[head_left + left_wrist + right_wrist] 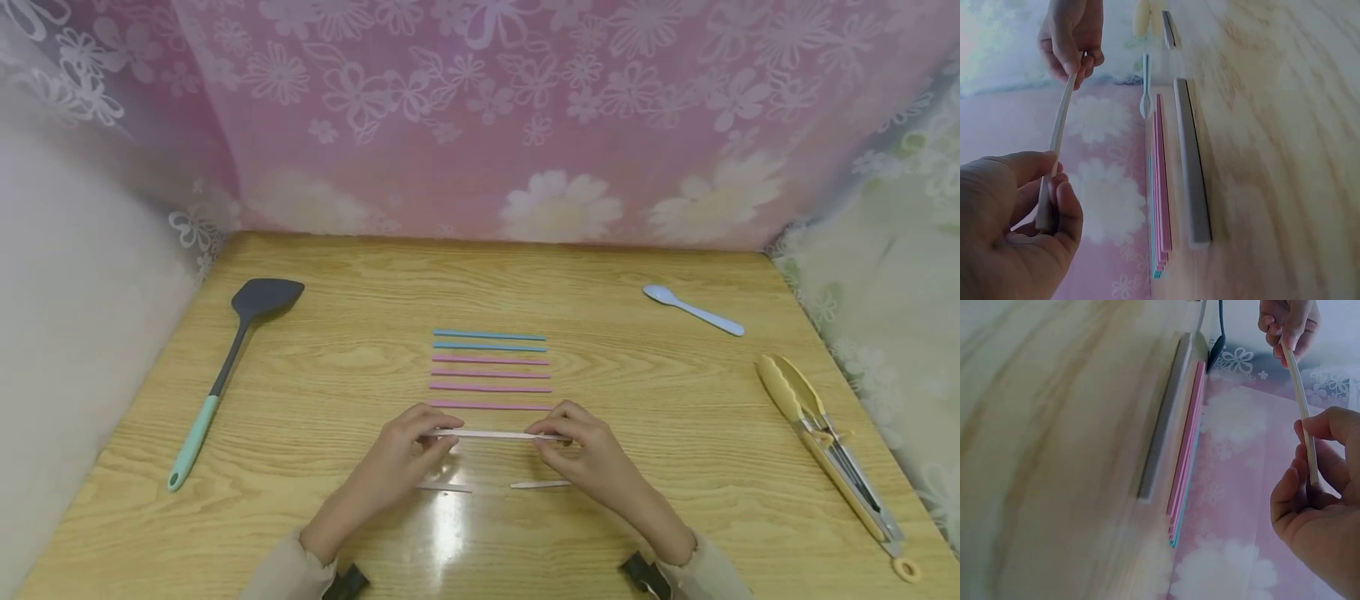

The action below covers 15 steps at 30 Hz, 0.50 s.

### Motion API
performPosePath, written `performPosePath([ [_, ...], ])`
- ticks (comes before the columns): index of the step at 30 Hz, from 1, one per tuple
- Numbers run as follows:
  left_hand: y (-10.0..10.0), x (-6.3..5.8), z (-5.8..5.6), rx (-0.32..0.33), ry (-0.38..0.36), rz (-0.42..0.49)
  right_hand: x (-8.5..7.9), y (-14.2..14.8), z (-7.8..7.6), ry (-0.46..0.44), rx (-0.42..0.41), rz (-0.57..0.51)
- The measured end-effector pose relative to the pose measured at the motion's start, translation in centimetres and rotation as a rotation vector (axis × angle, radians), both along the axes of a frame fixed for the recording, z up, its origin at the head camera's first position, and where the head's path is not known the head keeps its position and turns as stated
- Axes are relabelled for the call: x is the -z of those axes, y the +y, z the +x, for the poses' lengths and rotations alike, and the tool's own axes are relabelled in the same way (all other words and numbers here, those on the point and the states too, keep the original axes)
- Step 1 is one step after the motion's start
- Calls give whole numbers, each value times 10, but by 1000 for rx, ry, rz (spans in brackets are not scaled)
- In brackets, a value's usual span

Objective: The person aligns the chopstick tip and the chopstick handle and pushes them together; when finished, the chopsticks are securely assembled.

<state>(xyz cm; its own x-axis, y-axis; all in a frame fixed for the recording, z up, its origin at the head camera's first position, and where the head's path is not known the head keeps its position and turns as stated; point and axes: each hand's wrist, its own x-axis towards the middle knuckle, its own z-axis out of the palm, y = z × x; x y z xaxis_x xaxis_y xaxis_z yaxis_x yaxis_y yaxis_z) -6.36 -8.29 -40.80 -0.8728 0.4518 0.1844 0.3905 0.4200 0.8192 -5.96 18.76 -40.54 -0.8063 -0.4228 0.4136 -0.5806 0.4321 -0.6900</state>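
A thin pale stick [491,434] is held level between the two hands above the table. My left hand [411,446] pinches its left end between thumb and fingers, and my right hand [588,450] pinches the right end the same way. Just beyond the hands lie several pink sticks [489,389] in parallel rows, with two blue sticks [489,347] behind them. Under the hands rest two more pale sticks, the left one [450,487] and the right one [536,485], each partly hidden by a hand in the head view.
To the left lies a spatula [225,367] with a dark head and mint handle. A light blue spoon [697,311] is at the back right, and yellow-tipped tongs [832,454] lie along the right side. A pink flowered cloth [450,108] hangs behind the wooden table [337,283].
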Motion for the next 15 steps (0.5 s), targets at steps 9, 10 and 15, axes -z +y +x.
performPosePath([
  [9, -7, 6, -10, 5, -23, -57, 8, 4, -8, 7, 73, 57],
  [10, -8, 7, -11, 9, -23, -64, 9, 4, -9, -2, 80, 60],
  [15, -8, 9, -18, 22, -29, -104, 12, 3, -15, -58, 124, 107],
])
